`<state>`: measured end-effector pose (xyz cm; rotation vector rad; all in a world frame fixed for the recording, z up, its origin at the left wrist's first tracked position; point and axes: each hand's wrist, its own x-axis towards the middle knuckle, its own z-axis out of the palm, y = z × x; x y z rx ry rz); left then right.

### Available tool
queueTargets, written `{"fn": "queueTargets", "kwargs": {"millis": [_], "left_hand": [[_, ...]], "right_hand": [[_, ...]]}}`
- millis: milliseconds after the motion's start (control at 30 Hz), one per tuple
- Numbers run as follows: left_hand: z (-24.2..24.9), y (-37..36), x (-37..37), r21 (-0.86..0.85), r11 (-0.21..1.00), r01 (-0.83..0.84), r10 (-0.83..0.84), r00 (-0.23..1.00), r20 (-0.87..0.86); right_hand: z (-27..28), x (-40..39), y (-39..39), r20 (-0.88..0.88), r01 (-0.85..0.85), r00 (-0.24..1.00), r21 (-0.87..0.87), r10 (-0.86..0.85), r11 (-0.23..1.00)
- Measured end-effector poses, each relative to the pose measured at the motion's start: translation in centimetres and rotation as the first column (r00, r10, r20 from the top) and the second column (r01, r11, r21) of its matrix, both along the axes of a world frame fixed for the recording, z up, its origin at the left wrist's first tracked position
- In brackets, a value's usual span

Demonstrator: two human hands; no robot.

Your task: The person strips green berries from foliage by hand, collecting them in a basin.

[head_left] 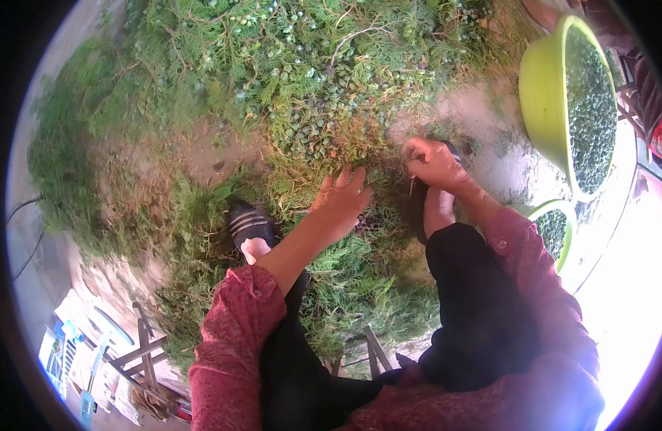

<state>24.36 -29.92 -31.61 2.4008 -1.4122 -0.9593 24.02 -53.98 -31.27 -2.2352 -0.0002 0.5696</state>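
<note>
My left hand [343, 201] reaches down to the loose clippings between my feet, its fingers apart and touching the brownish sprigs [302, 172]. My right hand [429, 161] is curled closed above my right foot, with a thin stalk-like bit showing below it; what lies inside the fingers is too small to make out. Just beyond both hands is a heap of small green cones or berries [309, 126] mixed with dry bits. Green conifer branches [273, 43] with pale berries spread across the top.
A large lime-green tub [543, 100] full of small green pieces stands tilted in view at the right, a smaller green bowl [569, 233] below it. Wooden stool legs [145, 345] show lower left. A co-worker's dark sleeve [638, 79] is at the upper right.
</note>
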Motion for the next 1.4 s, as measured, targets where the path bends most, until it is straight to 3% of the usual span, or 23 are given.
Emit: {"fn": "queueTargets", "kwargs": {"millis": [67, 100, 167, 200, 300, 400, 533, 567, 600, 633, 700, 733, 867, 900, 933, 1000, 1100, 1167, 1200, 1233, 1267, 1333, 1400], "left_hand": [[-0.3, 0.6, -0.9, -0.003, 1.000, -0.005, 0.005, 0.999, 0.037], [-0.6, 0.8, -1.3, -0.006, 1.000, -0.014, 0.014, 0.997, 0.072], [-1.1, 0.9, -1.7, 0.012, 1.000, -0.004, 0.003, 0.995, 0.100], [-1.2, 0.9, -1.8, 0.025, 1.000, 0.000, -0.004, 0.992, 0.129], [-1.1, 0.6, -1.9, 0.055, 0.998, 0.017, -0.025, 0.988, 0.152], [-0.3, 0.8, -2.0, 0.067, 0.998, 0.012, -0.014, 1.000, 0.028], [-0.8, 1.9, -3.2, 0.011, 0.998, 0.056, -0.057, 0.996, 0.066], [-1.0, 2.2, -3.6, -0.013, 0.997, 0.072, -0.070, 0.994, 0.086], [-1.1, 2.5, -3.9, -0.035, 0.996, 0.087, -0.083, 0.991, 0.106], [-1.0, 2.6, -4.0, -0.037, 0.996, 0.081, -0.077, 0.991, 0.106], [-0.7, 2.6, -4.2, -0.059, 0.991, 0.118, -0.112, 0.989, 0.097], [-0.8, 2.7, -4.4, -0.060, 0.992, 0.115, -0.109, 0.989, 0.097], [0.0, 2.5, -4.9, -0.095, 0.983, 0.157, -0.158, 0.987, -0.005], [0.3, 2.4, -4.9, -0.063, 0.982, 0.180, -0.185, 0.980, -0.076], [0.3, 2.5, -5.0, -0.063, 0.982, 0.181, -0.185, 0.980, -0.076], [0.3, 2.7, -5.1, -0.113, 0.982, 0.154, -0.160, 0.986, -0.046], [0.6, 2.7, -4.7, -0.200, 0.971, 0.130, -0.117, 0.990, 0.076], [0.8, 2.6, -4.5, -0.176, 0.978, 0.113, -0.114, 0.993, 0.006], [0.9, 2.5, -4.4, -0.148, 0.984, 0.094, -0.104, 0.993, -0.062], [0.9, 2.5, -4.3, -0.150, 0.985, 0.091, -0.101, 0.993, -0.062], [0.8, 2.5, -4.3, -0.165, 0.982, 0.088, -0.098, 0.994, -0.055], [0.9, 2.5, -4.3, -0.180, 0.980, 0.088, -0.099, 0.994, -0.048], [1.1, 2.3, -4.2, -0.161, 0.983, 0.089, -0.100, 0.993, -0.061]], "right_hand": [[1.2, 0.6, 0.0, -0.418, 0.274, 0.890, 0.167, -0.183, 0.947], [0.7, 0.5, 0.1, -0.417, 0.277, 0.890, 0.169, -0.185, 0.946], [-1.3, -0.2, 0.7, 0.006, 0.006, 1.000, 0.146, -0.007, 0.989], [-1.8, -0.3, 1.3, 0.006, 0.008, 1.000, 0.147, -0.009, 0.989], [-2.7, -0.4, 3.6, 0.250, -0.325, 0.919, 0.043, 0.304, 0.945], [-3.7, -0.1, 5.1, 0.029, -0.420, 0.902, -0.167, 0.430, 0.892], [-3.3, 0.0, 4.2, 0.203, -0.367, 0.902, -0.104, 0.381, 0.924], [-2.0, 0.4, 3.7, -0.120, -0.239, 0.961, 0.100, 0.251, 0.966], [-1.1, 0.6, 3.3, -0.450, -0.042, 0.880, 0.243, 0.151, 0.969], [-0.8, 0.4, 2.7, -0.451, -0.047, 0.879, 0.241, 0.155, 0.969], [-0.4, -0.1, 1.5, -0.625, 0.277, 0.779, 0.399, 0.038, 0.874], [-0.4, 0.0, 1.2, -0.626, 0.275, 0.779, 0.398, 0.040, 0.875], [-1.3, 1.7, 1.1, -0.454, 0.232, 0.880, 0.155, -0.140, 0.960], [-2.2, 1.8, 1.2, -0.126, 0.035, 0.992, 0.045, -0.029, 0.998], [-2.9, 1.8, 1.3, 0.195, -0.118, 0.971, -0.126, 0.141, 0.985], [-3.8, 1.7, 1.7, 0.240, -0.143, 0.950, -0.227, 0.198, 0.963], [-3.6, 1.7, 2.0, 0.181, -0.149, 0.962, -0.272, 0.202, 0.951], [-1.9, 2.1, 1.7, -0.137, 0.006, 0.990, 0.121, 0.011, 0.993], [-1.4, 2.1, 1.3, -0.136, 0.004, 0.991, 0.119, 0.012, 0.993], [-1.0, 1.9, 0.8, -0.417, 0.266, 0.905, 0.403, -0.084, 0.876], [-0.5, 1.8, 0.5, -0.675, 0.553, 0.736, 0.547, -0.061, 0.629], [0.6, 2.6, 1.2, -0.662, 0.572, 0.747, 0.592, -0.062, 0.568], [-0.5, 3.8, 1.4, -0.543, 0.421, 0.827, 0.427, -0.145, 0.800]]}}
